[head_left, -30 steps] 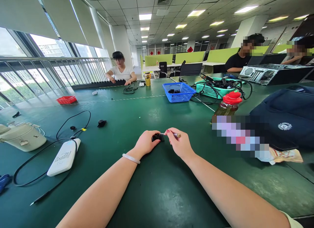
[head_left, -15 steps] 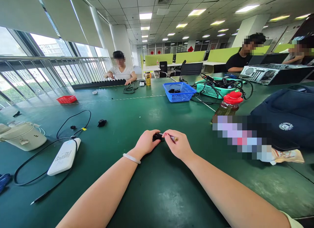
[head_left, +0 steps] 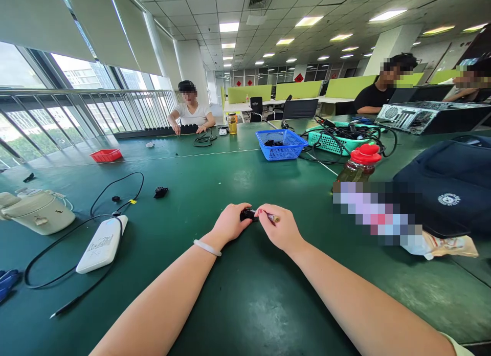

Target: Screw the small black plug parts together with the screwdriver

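Observation:
My left hand (head_left: pixel 229 224) is closed around a small black part (head_left: pixel 246 213) on the green table (head_left: pixel 238 274), its fingers curled over the far side and its thumb in front. Much of the part is hidden, so its kind does not show. My right hand (head_left: pixel 282 227) pinches a slim pen-like tool (head_left: pixel 273 218) with a brownish rear end. The tool slants toward the black part; its tip is too small and covered to tell whether it touches. Both hands are close together at the middle of the table.
A white power bank (head_left: pixel 102 243) with a black cable lies left, near a cream kettle-like jug (head_left: pixel 40 213) and a black lump (head_left: pixel 160 192). Beyond stand a blue basket (head_left: pixel 282 151), a green basket (head_left: pixel 330 143) and a red-lidded bottle (head_left: pixel 358 167). A dark bag (head_left: pixel 422 177) lies right.
My hands keep their hold on the black part and the tool, with hardly any motion. The person across the table has shifted their hands at the long black strip.

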{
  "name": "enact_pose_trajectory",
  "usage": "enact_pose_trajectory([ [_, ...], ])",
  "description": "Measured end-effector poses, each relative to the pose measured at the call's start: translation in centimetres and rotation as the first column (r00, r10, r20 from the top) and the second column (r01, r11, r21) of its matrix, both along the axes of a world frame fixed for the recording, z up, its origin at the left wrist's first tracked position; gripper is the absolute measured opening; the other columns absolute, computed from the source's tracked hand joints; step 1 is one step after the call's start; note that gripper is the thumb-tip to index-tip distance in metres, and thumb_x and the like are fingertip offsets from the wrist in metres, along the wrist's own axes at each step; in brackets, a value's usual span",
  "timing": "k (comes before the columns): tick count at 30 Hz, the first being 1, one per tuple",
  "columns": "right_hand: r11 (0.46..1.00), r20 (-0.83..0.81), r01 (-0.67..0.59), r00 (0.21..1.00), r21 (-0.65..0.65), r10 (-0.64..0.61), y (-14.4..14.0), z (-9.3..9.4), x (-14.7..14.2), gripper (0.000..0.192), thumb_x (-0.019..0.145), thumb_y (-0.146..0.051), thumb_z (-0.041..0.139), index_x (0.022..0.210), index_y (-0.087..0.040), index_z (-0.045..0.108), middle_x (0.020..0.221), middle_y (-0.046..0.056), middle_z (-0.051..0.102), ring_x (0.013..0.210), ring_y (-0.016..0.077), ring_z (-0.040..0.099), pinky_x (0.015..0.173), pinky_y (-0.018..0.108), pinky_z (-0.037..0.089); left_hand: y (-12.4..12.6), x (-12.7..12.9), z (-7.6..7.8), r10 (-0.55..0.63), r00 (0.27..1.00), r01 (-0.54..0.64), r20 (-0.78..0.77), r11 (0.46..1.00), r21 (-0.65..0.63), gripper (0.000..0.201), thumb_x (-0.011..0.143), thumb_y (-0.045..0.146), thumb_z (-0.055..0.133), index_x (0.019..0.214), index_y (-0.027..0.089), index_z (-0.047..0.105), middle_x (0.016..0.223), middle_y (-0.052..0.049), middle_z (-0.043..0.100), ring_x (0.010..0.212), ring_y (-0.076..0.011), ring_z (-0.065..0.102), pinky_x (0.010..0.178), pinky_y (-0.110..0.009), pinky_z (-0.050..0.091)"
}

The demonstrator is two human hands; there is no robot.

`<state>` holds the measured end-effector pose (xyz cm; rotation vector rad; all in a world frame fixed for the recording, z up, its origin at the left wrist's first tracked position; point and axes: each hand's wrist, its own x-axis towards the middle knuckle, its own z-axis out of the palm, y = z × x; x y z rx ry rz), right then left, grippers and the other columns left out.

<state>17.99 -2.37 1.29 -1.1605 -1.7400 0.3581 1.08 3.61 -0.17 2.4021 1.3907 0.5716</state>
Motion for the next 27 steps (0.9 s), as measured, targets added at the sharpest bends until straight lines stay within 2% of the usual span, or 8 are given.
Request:
enact_pose_trajectory([
  [8,0.999,0.032,-0.023,0.999,0.025,0.022,-0.08,0.01,-0.12,0.026,0.090,-0.026,0.043,0.072,-0.023,0.061,0.073,0.002,0.068,0.066,0.0166,0.062,0.063,0.027,0.044,0.05,-0.10,-0.17,-0.034,0.999,0.034,0.031,0.999,0.002,0.035,0.084,0.028,0.064,0.118,0.022,0.067,0.110,-0.008,0.070,0.101,-0.0233,0.063,0.093,-0.036,0.050],
  [21,0.999,0.079,-0.030,0.996,0.019,0.029,0.15,-0.41,-0.12,0.026,0.091,-0.026,0.044,0.075,-0.023,0.064,0.076,0.002,0.070,0.068,0.0168,0.062,0.065,0.028,0.046,0.04,-0.27,-0.03,-0.046,0.999,0.045,0.022,0.999,0.021,0.034,0.085,0.031,0.062,0.118,0.024,0.068,0.110,-0.006,0.072,0.101,-0.0247,0.063,0.091,-0.036,0.050],
  [25,0.999,0.087,-0.042,0.995,0.009,0.041,0.04,-0.27,-0.29,0.020,0.091,-0.032,0.050,0.082,-0.024,0.066,0.079,0.002,0.070,0.071,0.0172,0.063,0.067,0.028,0.046,-0.09,-0.24,0.09,-0.072,0.996,0.071,0.048,0.997,0.029,0.031,0.084,0.028,0.062,0.114,0.025,0.070,0.107,-0.005,0.073,0.099,-0.0230,0.064,0.090,-0.034,0.049],
  [27,0.999,0.081,-0.044,0.996,-0.010,0.044,-0.08,-0.08,-0.35,0.019,0.091,-0.035,0.052,0.088,-0.024,0.066,0.078,0.001,0.069,0.066,0.0158,0.061,0.064,0.027,0.046,-0.15,-0.21,0.22,-0.082,0.995,0.081,0.059,0.996,0.021,0.028,0.084,0.026,0.061,0.111,0.024,0.071,0.104,-0.004,0.073,0.095,-0.0222,0.065,0.089,-0.034,0.050],
])
